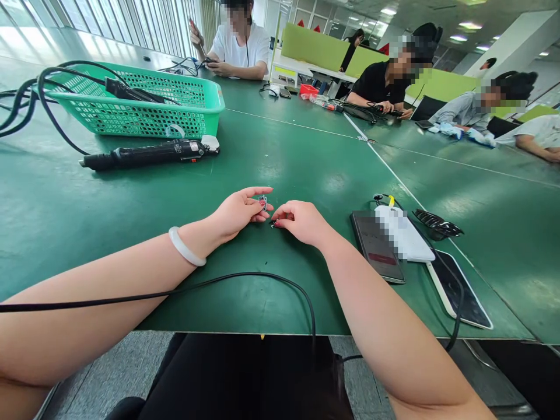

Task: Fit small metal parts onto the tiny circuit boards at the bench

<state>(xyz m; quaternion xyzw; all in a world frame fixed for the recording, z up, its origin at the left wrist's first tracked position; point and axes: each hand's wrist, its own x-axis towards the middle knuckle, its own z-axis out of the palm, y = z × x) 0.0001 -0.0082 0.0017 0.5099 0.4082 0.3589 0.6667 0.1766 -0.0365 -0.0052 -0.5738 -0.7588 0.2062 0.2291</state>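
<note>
My left hand [240, 213], with a white bangle [186, 247] at the wrist, pinches a small silvery metal part with holes [262, 202] between thumb and fingers. Close to its right, my right hand [301, 223] has thumb and forefinger pressed together on a tiny dark piece [273, 223], too small to name. Both hands are low over the green table [245, 303], their fingertips nearly meeting. A black cable [245, 274] runs across in front of my forearms.
A black electric screwdriver [149, 154] lies before a green basket [144, 99] with cables. On the right are a dark phone [378, 248], a white device [402, 233], a white-edged phone [459, 289] and a crumpled black wrapper [437, 224]. Several people sit around the table.
</note>
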